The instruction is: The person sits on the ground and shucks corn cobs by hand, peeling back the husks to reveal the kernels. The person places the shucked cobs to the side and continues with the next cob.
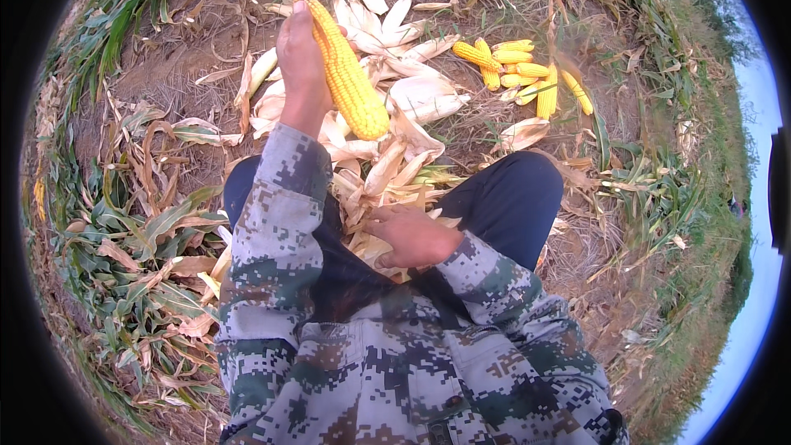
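Observation:
My left hand (301,74) is raised in front of me, closed round a husked yellow corn cob (348,82). The cob slants, its near end pointing down toward my knees. Most of my left fingers are hidden behind it. Low between my thighs, my right hand (412,235) lies on a bunch of pale dry corn husks (386,173), its fingers stretched out and the thumb apart from them. Beyond the raised cob, more stripped husks (424,91) spread over the ground.
A small pile of husked corn cobs (515,70) lies on the soil to the far right. Green and dried corn leaves (136,239) cover the left side. Grass and cut stalks (659,222) run along the right. My bent knees (515,189) frame the husks.

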Demonstrator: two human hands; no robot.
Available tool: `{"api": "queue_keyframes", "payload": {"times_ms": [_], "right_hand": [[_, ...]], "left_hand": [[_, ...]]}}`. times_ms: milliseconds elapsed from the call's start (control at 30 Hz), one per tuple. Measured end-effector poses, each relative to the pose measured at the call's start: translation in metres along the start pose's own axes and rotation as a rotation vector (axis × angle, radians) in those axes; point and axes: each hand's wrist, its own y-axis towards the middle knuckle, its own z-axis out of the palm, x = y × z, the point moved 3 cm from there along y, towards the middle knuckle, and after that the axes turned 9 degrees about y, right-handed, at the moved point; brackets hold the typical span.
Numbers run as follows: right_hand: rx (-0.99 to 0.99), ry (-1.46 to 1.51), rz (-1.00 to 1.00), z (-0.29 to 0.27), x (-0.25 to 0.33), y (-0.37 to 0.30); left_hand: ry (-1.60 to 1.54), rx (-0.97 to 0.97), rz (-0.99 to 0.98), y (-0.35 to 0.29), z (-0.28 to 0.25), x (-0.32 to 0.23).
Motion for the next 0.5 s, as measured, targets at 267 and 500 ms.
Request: {"api": "queue_keyframes", "payload": {"times_ms": [267,500], "right_hand": [[-0.791,1.346,-0.124,-0.072,-0.019,-0.004],[-0.797,1.415,0.023,-0.065,0.001,0.014]], "left_hand": [[-0.081,0.348,-0.217,-0.042,0.024,0.019],[0.864,0.156,0.554,-0.055,0.037,0.021]]}}
